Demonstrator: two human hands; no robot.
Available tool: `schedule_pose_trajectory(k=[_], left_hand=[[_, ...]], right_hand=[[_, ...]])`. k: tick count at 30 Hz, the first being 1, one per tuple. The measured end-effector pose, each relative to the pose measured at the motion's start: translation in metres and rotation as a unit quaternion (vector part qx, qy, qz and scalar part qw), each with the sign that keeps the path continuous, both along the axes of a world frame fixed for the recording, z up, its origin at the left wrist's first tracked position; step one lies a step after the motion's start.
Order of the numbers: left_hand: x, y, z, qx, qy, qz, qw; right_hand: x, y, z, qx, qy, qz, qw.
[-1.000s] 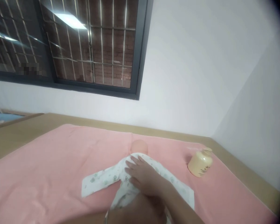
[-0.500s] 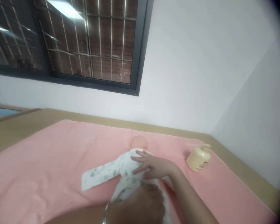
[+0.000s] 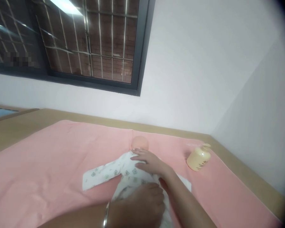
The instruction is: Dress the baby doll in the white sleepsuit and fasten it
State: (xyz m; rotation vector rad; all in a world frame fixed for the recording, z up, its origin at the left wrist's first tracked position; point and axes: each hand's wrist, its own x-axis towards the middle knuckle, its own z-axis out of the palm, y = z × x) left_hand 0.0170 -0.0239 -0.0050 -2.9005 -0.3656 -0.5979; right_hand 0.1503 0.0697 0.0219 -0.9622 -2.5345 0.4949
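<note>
Where the left forearm crosses the bottom edge, a bangle (image 3: 106, 215) circles the wrist and the left hand (image 3: 142, 204) lies curled over the doll's lower half, hiding it. I cannot tell whether those fingers pinch any cloth. The right arm comes in beside it, covering the doll's far sleeve. The right hand (image 3: 148, 162) rests flat on the chest, fingers spread and holding nothing. The doll (image 3: 139, 144) lies on its back mid-sheet, bald head away from me, in a white printed suit (image 3: 102, 175) with one sleeve stretched flat. A yellow bottle (image 3: 199, 158) lies tipped nearby to the right. The pink sheet (image 3: 49, 158) covers a wooden table (image 3: 14, 128). Behind is a barred window (image 3: 85, 41).
</note>
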Motion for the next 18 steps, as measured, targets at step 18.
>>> schedule_pose_trajectory(k=[18], left_hand=[[0.003, 0.004, 0.006, 0.028, 0.064, -0.041, 0.997]], right_hand=[[-0.007, -0.014, 0.011, 0.044, -0.127, 0.014, 0.991]])
